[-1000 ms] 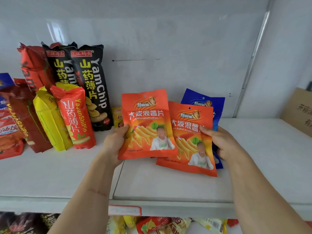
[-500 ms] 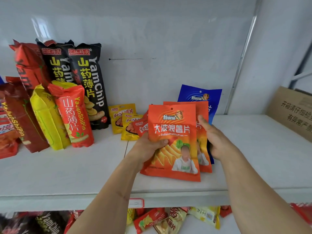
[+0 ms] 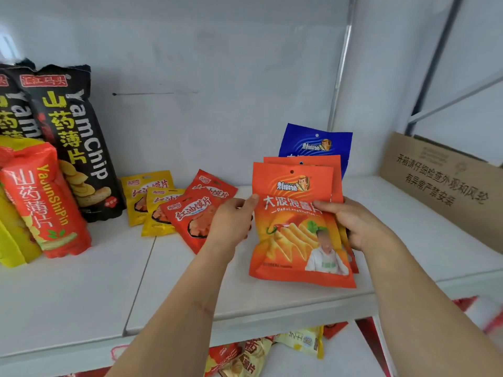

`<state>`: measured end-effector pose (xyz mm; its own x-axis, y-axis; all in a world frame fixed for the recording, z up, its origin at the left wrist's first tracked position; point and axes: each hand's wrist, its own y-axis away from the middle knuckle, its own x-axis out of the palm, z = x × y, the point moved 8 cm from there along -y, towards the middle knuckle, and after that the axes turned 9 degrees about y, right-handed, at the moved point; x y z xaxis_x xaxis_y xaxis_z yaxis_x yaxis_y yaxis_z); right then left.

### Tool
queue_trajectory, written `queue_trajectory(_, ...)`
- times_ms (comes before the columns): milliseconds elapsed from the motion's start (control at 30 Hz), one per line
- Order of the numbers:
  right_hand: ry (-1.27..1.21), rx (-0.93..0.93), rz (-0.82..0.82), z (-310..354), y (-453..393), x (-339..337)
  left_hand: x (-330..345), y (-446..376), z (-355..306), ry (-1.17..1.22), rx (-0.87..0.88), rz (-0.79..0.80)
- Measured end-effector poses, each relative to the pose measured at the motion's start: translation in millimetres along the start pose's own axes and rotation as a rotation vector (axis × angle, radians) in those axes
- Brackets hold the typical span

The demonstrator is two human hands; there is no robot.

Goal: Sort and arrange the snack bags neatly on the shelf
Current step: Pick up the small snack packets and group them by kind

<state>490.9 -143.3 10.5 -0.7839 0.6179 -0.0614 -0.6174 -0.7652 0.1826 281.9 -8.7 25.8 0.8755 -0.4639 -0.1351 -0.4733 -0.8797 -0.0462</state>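
Two orange chip bags are stacked upright on the white shelf [image 3: 272, 303]; the front orange bag [image 3: 294, 235] covers most of the second orange bag [image 3: 313, 160]. A blue bag [image 3: 315, 142] stands behind them. My right hand [image 3: 351, 221] grips the stack's right edge, thumb across the front bag. My left hand [image 3: 231, 221] touches the front bag's left edge with the thumb tip, fingers loosely bent. Small red snack packs [image 3: 196, 213] and small yellow snack packs [image 3: 148, 194] lie left of my left hand.
Tall black yam chip bags [image 3: 76, 137] lean on the back wall at the left, with a red yam chip bag [image 3: 43, 202] and a yellow bag [image 3: 11, 240] before them. A cardboard box [image 3: 441, 186] sits at the right. More bags [image 3: 245, 357] lie on the shelf below.
The front orange bag has slid right over the second one, so the two now stack. My left hand has let go of its grip and now only touches the edge. The camera turned right.
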Motion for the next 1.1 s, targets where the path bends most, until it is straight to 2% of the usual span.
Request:
queue_trajectory(167, 0.019, 0.007, -0.03, 5, -21, -76, 70, -25, -13, -0.204, 0.132, -0.04)
queue_trajectory(400, 0.061, 0.043, -0.056, 10, -69, -186, 181, -54, -34, -0.246, 0.165, -0.09)
queue_trajectory(500, 0.077, 0.058, -0.045, 13, -91, -217, 210, -66, -39, -0.316, 0.172, -0.127)
queue_trajectory(733, 0.244, 0.002, -0.106, 26, -124, -255, 258, -78, -58, -0.676, 0.272, -0.152)
queue_trajectory(900, 0.543, -0.079, -0.206, 44, -131, -264, 278, -78, -61, -0.784, 0.332, -0.116)
queue_trajectory(1033, 1.088, -0.194, -0.392, 68, -128, -252, 263, -74, -63, -0.926, 0.384, -0.177)
queue_trajectory(1100, 1.254, -0.198, -0.495, 77, -117, -244, 252, -71, -62, -0.991, 0.396, -0.202)
